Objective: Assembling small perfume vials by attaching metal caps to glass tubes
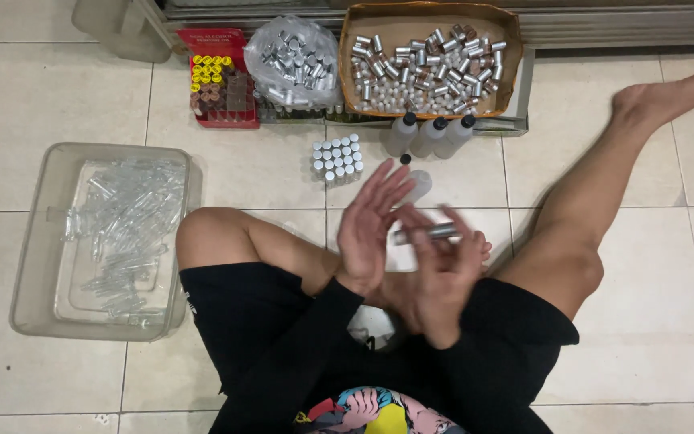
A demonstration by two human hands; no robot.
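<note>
Sitting cross-legged on the tiled floor, the person holds both hands above the lap. The left hand (371, 225) is flat, fingers spread, gripping nothing. The right hand (443, 277) grasps a small silver-capped vial (426, 234) in its fingertips, just beside the left palm. A cluster of white-capped vials (337, 159) stands ahead, near three plastic bottles (430, 134) and a cardboard box (430, 60) of caps.

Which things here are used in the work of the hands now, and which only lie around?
In use:
- left hand, flat and open
- right hand, holding the small vial

Lying around:
- clear tub of empty tubes
- cardboard box of metal caps
- bag of caps
- three white bottles
- red box
- capped vials
</note>
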